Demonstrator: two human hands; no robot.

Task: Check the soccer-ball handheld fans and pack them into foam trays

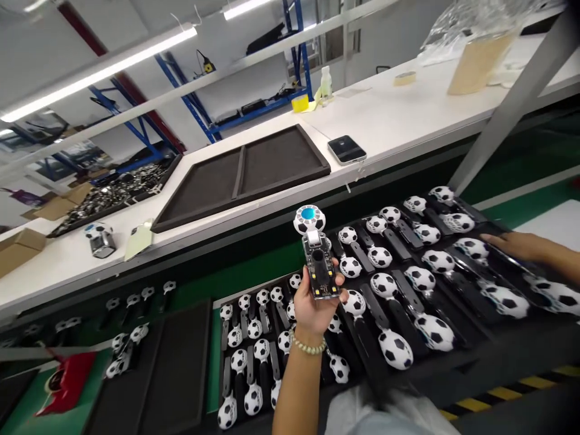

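Observation:
My left hand (312, 302) grips a black circuit-board module (317, 266) upright, fingers wrapped behind it. Its top end carries a round football-patterned cap (309, 220) with a blue centre. Below and around that hand lie rows of football-patterned parts on long black stems, seated in a black foam tray (435, 368). My right hand (514, 246) comes in from the right edge and lies flat over the far end of those rows. Its fingertips are next to a football-patterned part (471, 246), and I cannot tell whether it holds anything.
Beyond the rows runs a white bench (399, 121). On it are an unfilled dark two-part tray (240, 175), a phone (347, 150), a football-topped metal unit (99, 240) and a tray of metal parts (113, 193). A grey upright post (512, 103) crosses the right side.

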